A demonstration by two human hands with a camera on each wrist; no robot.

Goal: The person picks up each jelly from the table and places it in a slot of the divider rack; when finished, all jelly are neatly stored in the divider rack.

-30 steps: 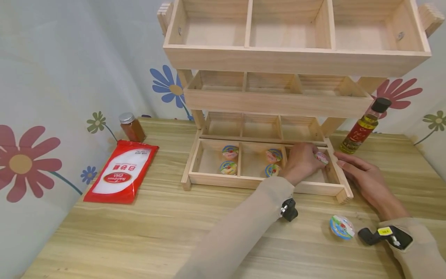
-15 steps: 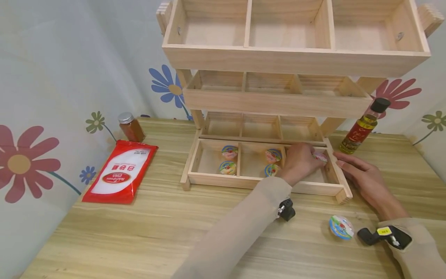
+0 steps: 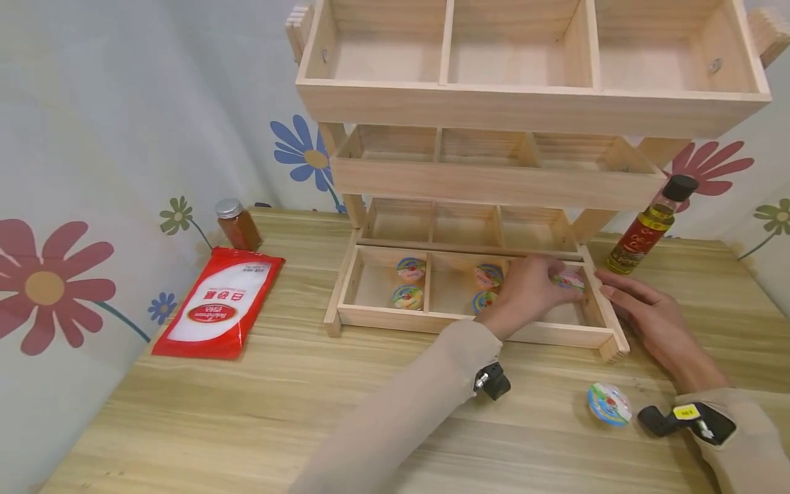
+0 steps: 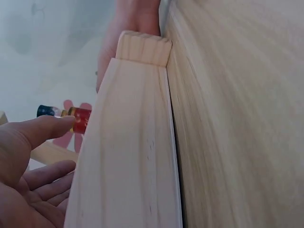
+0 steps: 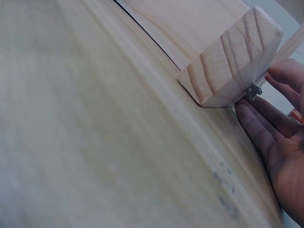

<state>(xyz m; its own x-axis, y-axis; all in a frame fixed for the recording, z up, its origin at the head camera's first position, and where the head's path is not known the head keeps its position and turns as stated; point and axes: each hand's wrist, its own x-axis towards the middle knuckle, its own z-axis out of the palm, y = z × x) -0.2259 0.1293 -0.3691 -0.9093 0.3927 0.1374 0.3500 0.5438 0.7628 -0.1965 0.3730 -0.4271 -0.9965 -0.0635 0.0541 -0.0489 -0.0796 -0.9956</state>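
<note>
My left hand (image 3: 529,291) is in the right compartment of the rack's lowest front tray (image 3: 376,318), beside a small jelly cup (image 3: 569,279) with a pink printed lid. In the left wrist view, the left thumb (image 4: 52,128) and fingers stand apart with no cup visible between them; the tray board hides part of the hand. My right hand (image 3: 660,329) is at the rack's right end, with extended fingers (image 5: 254,126) beside the wooden foot (image 5: 232,61). Another jelly cup (image 3: 609,404) lies on the table near the right wrist.
Two jelly cups (image 3: 409,283) are in the left compartment and two more jelly cups (image 3: 487,276) in the middle one. An olive oil bottle (image 3: 644,230) stands at right. A red-and-white sugar bag (image 3: 216,302) and spice jar (image 3: 238,225) are at left.
My left wrist has shifted slightly left and its fingers have spread around the jelly cup in the right compartment. My right hand stays by the rack's end.
</note>
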